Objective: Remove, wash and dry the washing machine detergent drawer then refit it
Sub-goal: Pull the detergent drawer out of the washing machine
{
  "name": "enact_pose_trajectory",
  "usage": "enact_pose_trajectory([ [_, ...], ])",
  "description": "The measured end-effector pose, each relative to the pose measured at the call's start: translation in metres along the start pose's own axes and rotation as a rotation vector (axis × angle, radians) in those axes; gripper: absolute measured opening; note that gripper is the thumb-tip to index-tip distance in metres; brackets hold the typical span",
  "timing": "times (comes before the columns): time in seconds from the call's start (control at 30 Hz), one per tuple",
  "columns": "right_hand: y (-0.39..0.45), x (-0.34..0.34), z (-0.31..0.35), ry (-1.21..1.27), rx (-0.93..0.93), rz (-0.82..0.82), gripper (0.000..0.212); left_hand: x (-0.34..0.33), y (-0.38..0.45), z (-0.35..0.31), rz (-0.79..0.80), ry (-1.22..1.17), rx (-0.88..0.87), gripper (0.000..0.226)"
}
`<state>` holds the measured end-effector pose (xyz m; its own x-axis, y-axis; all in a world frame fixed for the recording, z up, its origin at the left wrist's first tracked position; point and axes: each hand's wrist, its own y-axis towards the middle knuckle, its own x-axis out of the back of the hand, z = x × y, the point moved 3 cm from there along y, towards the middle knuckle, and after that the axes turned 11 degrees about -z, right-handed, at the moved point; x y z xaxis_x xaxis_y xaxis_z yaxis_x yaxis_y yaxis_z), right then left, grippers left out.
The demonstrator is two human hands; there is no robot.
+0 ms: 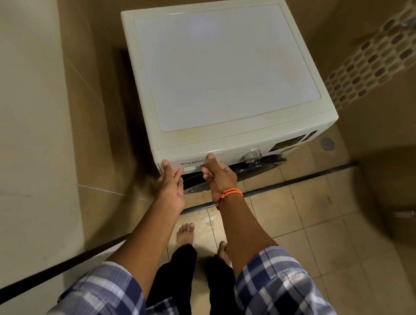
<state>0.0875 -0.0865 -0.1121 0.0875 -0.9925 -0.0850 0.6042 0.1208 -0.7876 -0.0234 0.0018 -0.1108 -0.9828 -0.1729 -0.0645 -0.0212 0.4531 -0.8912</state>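
Note:
A white front-loading washing machine (225, 70) stands in a tiled corner. Its detergent drawer (188, 159), a white front panel with a brand name, sits flush in the machine's top left front. My left hand (171, 184) is flat with straight fingers, its fingertips touching the drawer's left end at the machine's corner. My right hand (219, 175), with an orange cord bracelet at the wrist, has its index finger straight on the drawer's right end while the other fingers curl under the panel's lower edge.
A silver control dial (252, 155) and dark display (288, 142) lie right of the drawer. Tiled walls close in left and behind. A floor drain (327, 143) sits at the right, a dark threshold strip (290, 182) crosses the floor, and a wet patch (207, 217) lies by my bare feet.

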Motion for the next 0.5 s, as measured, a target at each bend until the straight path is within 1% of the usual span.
enact_pose_trajectory([
  [0.13, 0.001, 0.008, -0.010, 0.029, -0.018, 0.014, 0.049, 0.006, -0.005, 0.006, -0.001, 0.009, -0.031, 0.068],
  [0.2, -0.001, 0.016, -0.015, 0.024, -0.012, 0.029, 0.054, 0.011, -0.011, 0.011, 0.003, -0.005, -0.037, 0.062],
  [0.3, -0.004, 0.030, -0.019, 0.018, 0.017, 0.065, 0.055, 0.019, -0.019, 0.020, 0.016, 0.009, -0.037, 0.050],
  [0.37, -0.008, 0.041, -0.020, 0.038, 0.030, 0.083, 0.068, 0.025, -0.024, 0.026, 0.016, 0.025, -0.035, 0.037],
  [0.4, -0.010, 0.045, -0.022, 0.053, 0.026, 0.084, 0.074, 0.028, -0.027, 0.029, 0.018, 0.023, -0.036, 0.035],
  [0.5, -0.017, 0.058, -0.027, 0.053, 0.003, 0.062, 0.075, 0.039, -0.036, 0.038, 0.035, 0.039, -0.039, 0.048],
])
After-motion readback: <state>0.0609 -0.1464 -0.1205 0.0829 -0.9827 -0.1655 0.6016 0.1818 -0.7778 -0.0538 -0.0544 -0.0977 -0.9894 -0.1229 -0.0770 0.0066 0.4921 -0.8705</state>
